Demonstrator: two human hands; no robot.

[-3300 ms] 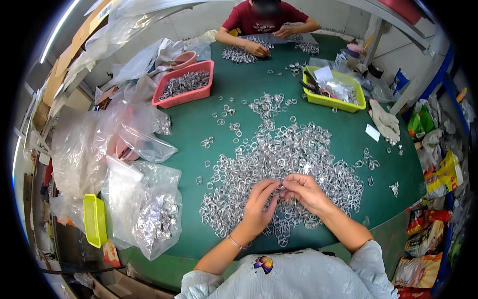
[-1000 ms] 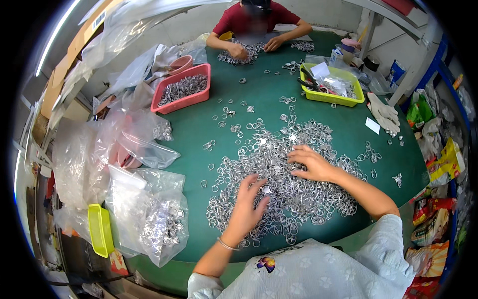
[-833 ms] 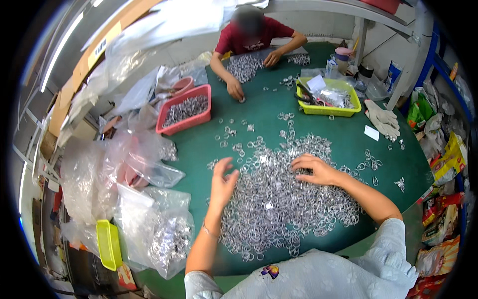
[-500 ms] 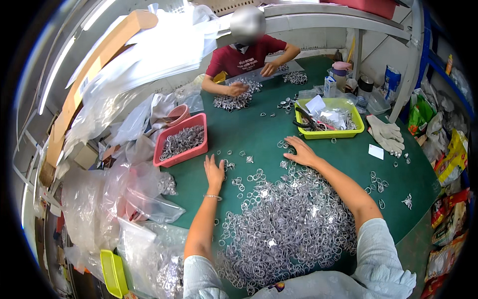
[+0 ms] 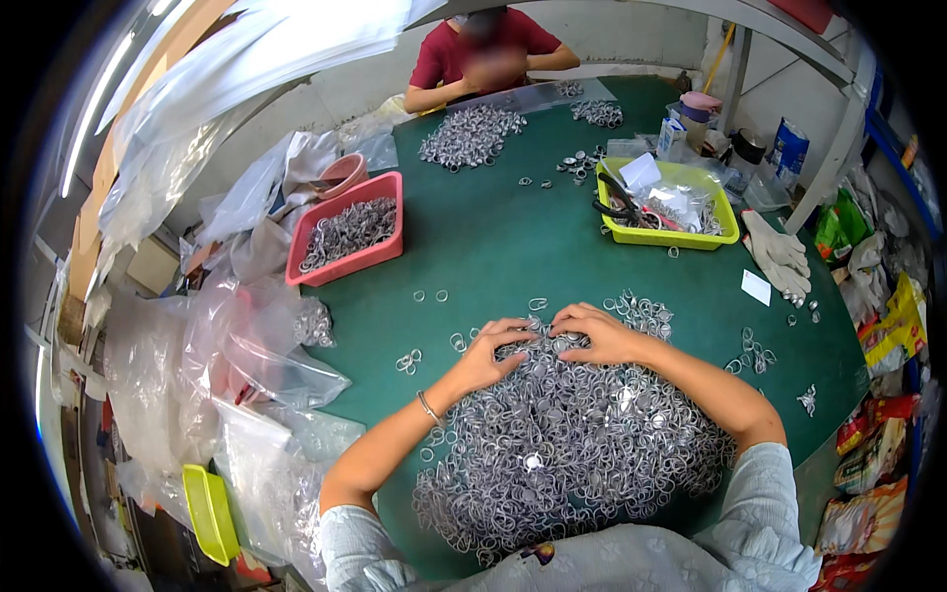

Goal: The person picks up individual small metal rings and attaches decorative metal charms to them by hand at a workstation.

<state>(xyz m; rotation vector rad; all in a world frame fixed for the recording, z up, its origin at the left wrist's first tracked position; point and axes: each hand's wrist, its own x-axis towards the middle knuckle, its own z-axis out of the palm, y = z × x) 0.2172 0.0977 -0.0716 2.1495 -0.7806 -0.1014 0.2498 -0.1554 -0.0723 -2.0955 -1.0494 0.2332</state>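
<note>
Silver-coloured metal rings, some with round flat faces, lie in a broad pile [image 5: 592, 434] on the near part of the green tabletop [image 5: 473, 252]. Both bare hands are at the pile's far edge, touching rings: the left hand [image 5: 490, 355] and the right hand [image 5: 595, 337] are loosely cupped toward each other, thumbs apart from fingers, neither clenched. A silver bangle [image 5: 428, 407] circles the left wrist.

Print shows mostly along the right. A small white carton [image 5: 672, 139] bears blue markings, a blue packet [image 5: 789, 148] carries pale lettering, and a yellow bag [image 5: 893, 321] is printed too; the lettering is too small to make out. Nearer, a white card [image 5: 756, 287] lies just beside a pair of pale knit gloves [image 5: 776, 254].

Beyond the pile, more rings fill a coral-red basket [image 5: 345, 270] on the left; black-handled pliers [image 5: 614, 205] rest in a lime-yellow tray [image 5: 681, 240] on the right.
</note>
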